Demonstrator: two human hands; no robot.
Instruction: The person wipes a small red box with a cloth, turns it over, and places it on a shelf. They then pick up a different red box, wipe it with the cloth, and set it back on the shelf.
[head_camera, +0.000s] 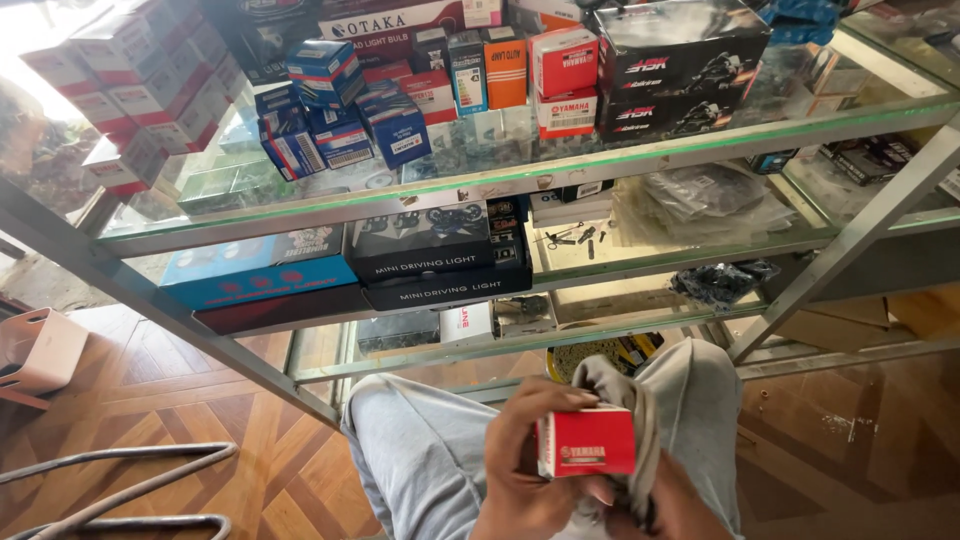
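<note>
- Sitting low before a glass display shelf (560, 170), knees in grey trousers (430, 450) near its lowest level.
- Left hand (520, 460) closed around a small red box (587, 442), fingers over the top edge, thumb at the bottom side.
- Right hand (665, 500) just under and beside the box, together with a grey cloth (630, 420); only partly visible, so cannot tell how firmly closed on the cloth.
- Box held above the lap, well apart from the shelf.
- Judged step: wiping or cleaning the box with the cloth, box still in hand.
- Similar red boxes (565, 80) standing on the top glass level, between blue boxes (340, 120) and large black boxes (680, 70).
- Next move calling for a steady left grip, turning the box so that each face meets the cloth.
</note>
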